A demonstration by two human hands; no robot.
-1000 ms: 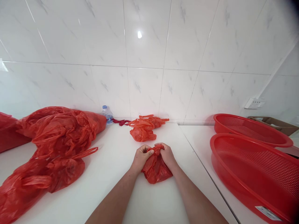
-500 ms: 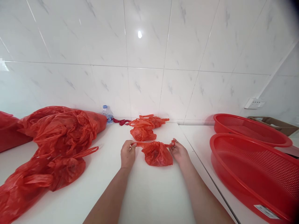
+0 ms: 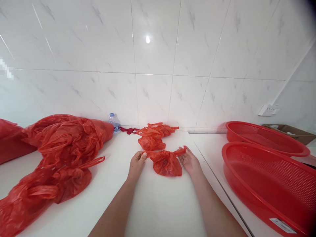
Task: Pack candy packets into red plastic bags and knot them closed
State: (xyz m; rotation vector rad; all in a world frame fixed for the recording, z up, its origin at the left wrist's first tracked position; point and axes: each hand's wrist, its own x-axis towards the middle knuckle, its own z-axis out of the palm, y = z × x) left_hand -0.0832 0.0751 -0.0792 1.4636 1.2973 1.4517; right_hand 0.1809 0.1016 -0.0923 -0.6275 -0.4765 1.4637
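A small red plastic bag (image 3: pixel 168 166), knotted at the top, sits on the white table in front of me. Something inside shows faintly through the film, but I cannot make out what it is. My left hand (image 3: pixel 137 163) pinches the bag's left handle between thumb and fingers. On the other side, my right hand (image 3: pixel 190 161) has the right handle's end at its thumb and fingertips, the remaining fingers loosely spread behind it. Just beyond lie several similar red bags (image 3: pixel 151 142), bunched together near the wall.
A large heap of red plastic bags (image 3: pixel 66 138) covers the left side. By the wall stand a water bottle (image 3: pixel 113 122) and a dark red strip (image 3: pixel 129 130). Two red plastic baskets (image 3: pixel 261 184) occupy the right, with a cardboard box (image 3: pixel 288 131) behind.
The bag's handles have gone from thin and stretched to wider and looser. The fingers of my right hand have relaxed a little, and my left hand has shifted slightly right.
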